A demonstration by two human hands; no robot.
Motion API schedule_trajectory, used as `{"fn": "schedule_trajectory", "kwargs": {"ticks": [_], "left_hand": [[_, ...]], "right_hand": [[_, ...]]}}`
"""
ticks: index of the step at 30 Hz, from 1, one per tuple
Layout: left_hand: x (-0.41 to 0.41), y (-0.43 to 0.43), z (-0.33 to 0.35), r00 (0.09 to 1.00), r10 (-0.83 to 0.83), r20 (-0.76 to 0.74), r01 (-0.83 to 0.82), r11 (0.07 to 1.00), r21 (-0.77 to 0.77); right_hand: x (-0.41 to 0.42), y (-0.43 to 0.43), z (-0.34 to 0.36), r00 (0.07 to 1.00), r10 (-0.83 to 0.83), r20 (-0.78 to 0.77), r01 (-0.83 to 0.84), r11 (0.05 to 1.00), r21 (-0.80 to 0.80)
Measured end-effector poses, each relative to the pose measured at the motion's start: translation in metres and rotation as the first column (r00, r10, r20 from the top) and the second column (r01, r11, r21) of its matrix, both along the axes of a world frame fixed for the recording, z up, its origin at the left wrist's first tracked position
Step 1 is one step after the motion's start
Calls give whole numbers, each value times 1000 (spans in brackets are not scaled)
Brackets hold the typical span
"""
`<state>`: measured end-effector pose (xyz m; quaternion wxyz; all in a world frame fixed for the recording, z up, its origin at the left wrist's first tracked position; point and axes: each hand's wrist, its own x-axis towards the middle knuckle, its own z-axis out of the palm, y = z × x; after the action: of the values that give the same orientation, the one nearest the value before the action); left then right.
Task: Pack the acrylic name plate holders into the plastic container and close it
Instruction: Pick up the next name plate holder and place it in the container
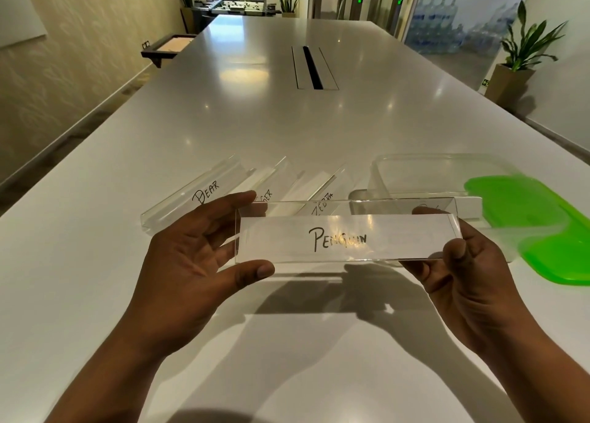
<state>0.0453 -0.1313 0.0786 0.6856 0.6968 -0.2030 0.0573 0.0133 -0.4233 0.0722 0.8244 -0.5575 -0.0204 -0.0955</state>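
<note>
the room is brightly and evenly lit, with a slightly warm, greenish cast. the glossy white table (319,129) mirrors overhead lights as soft bright patches along its far half and as small pinpoint glints nearer. both forearms and the left hand (194,256) and right hand (469,275) throw overlapping, soft-edged shadows toward the camera. glare washes over the last letters on the held acrylic holder (348,239). wide-angle distortion bows the table edges and walls outward. the far background looks soft; the near field is sharp.

holders (204,196) left of container (424,180), lid (539,231) right
</note>
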Motion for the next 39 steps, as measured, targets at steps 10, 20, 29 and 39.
{"fn": "schedule_trajectory", "kwargs": {"ticks": [10,20,29,39], "left_hand": [[0,2,3,1000,11,23,-11,1000,-12],[-1,1,3,999,13,52,-13,1000,-12],[-5,-1,3,998,27,60,-29,999,26],[-14,-25,-4,991,-5,136,-14,990,143]], "right_hand": [[2,2,-1,1000,0,6,0,1000,-11],[0,2,5,1000,30,1,-30,1000,-8],[-3,-16,39,978,-111,174,176,890,-420],[-15,-19,79,978,207,7,-24,149,-989]]}}
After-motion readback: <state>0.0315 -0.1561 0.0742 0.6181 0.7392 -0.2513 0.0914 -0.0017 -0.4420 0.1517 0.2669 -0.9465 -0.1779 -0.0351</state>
